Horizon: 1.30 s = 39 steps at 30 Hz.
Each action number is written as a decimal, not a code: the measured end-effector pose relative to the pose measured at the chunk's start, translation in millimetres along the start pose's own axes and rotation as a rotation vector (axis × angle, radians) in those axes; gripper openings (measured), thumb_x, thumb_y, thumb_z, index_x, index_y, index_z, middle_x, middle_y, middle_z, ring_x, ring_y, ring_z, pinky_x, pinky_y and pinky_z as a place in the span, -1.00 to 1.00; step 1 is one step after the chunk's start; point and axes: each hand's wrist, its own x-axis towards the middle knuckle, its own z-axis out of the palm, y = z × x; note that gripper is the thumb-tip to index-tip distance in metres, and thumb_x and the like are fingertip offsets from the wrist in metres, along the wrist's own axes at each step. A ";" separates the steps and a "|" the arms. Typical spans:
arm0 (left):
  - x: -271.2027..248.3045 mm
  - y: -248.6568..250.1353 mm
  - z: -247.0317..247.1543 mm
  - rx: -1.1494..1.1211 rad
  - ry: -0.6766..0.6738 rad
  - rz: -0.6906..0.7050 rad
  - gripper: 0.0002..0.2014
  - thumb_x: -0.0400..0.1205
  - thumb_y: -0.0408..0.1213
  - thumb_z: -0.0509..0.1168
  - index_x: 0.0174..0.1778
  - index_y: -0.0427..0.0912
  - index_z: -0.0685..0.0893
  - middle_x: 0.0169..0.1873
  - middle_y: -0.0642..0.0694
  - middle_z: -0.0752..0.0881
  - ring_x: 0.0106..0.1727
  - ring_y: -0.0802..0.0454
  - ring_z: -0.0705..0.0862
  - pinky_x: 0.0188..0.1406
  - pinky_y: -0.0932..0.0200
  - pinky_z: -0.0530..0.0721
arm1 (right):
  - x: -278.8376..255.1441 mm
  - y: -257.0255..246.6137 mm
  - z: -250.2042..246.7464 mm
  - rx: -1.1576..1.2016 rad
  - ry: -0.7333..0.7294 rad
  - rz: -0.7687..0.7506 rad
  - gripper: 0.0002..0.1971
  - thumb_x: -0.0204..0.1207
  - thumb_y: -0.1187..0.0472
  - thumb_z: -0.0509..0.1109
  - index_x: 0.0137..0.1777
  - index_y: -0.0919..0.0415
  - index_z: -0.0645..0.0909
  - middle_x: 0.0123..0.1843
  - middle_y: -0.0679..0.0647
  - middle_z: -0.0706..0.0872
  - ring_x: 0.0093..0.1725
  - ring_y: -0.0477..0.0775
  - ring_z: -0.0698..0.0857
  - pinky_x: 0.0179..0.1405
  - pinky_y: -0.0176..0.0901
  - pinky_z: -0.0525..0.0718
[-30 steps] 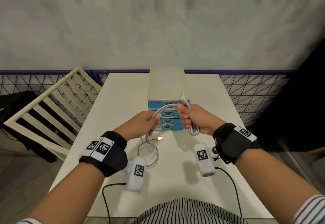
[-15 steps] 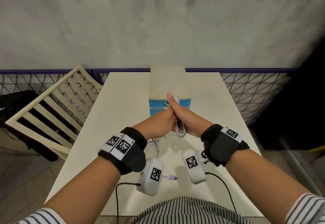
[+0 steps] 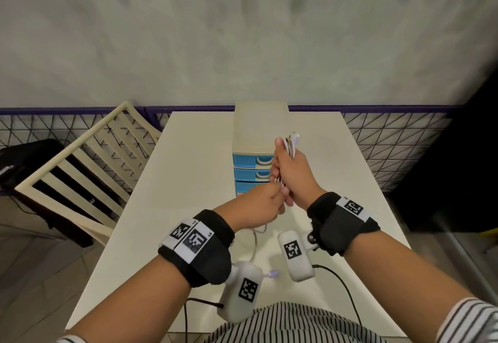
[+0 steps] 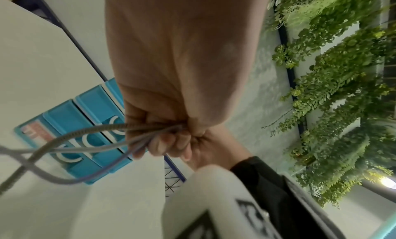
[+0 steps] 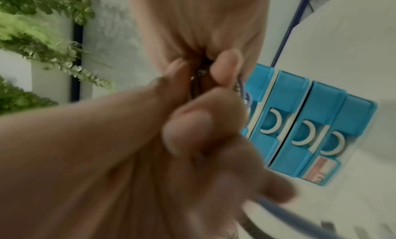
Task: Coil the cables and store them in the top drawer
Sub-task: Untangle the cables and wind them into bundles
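Gripping the bundled cables, the right hand was raised higher than half a second earlier, its fingers curled tight round the gathered loops, the ends poking out above the fist. The left hand had been dropped just below it – fingers pinched on the trailing strands, which ran down from it to the table, where a purple plug lay beside the left wrist. From the left wrist view, several strands were seen drawn together into the left fist; how many loops had been made could not be told. Another turn seemed to be in progress. Just beyond the hands, the top drawer of the blue drawer unit remained closed, so storage was not yet begun.
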 end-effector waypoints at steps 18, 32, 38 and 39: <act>-12.8 -12.1 -36.1 0.184 -0.085 0.027 -0.64 0.71 -0.04 0.12 -0.27 -0.16 0.65 -0.35 -0.04 0.61 -0.31 0.04 0.52 -0.23 0.13 0.51 | 17.7 -17.0 -32.4 0.554 -0.130 0.281 -0.60 0.67 -0.06 0.23 -0.35 0.12 0.37 -0.65 -0.09 0.29 -0.76 -0.19 0.26 -0.87 -0.40 0.25; -2.1 -0.6 -30.3 0.397 0.367 0.176 -0.43 0.36 -0.22 0.56 -0.02 0.01 0.25 -0.40 -0.06 0.69 -0.41 -0.01 0.66 -0.43 0.05 0.58 | -1.6 -4.4 -25.0 0.084 -0.326 0.437 -0.70 0.69 0.12 0.26 -0.19 0.30 0.62 -0.34 0.18 0.74 -0.42 0.07 0.75 -0.32 -0.07 0.81; -2.1 4.4 -29.6 0.514 0.350 0.126 -0.30 0.24 -0.14 0.60 0.08 0.01 0.23 -0.46 0.04 0.60 -0.44 -0.06 0.61 -0.55 0.13 0.52 | -13.1 -5.2 -22.5 0.025 -0.434 0.460 -0.71 0.68 0.09 0.28 0.20 0.31 0.58 -0.02 0.31 0.81 -0.09 0.28 0.83 0.02 0.25 0.78; -2.7 6.0 -31.0 0.521 0.359 0.122 -0.23 0.19 -0.12 0.62 0.12 0.01 0.22 -0.49 0.07 0.56 -0.46 -0.04 0.59 -0.57 0.17 0.45 | -14.9 -5.5 -21.7 0.007 -0.467 0.462 -0.69 0.67 0.08 0.28 0.24 0.31 0.57 0.03 0.32 0.81 -0.04 0.29 0.83 0.01 0.19 0.80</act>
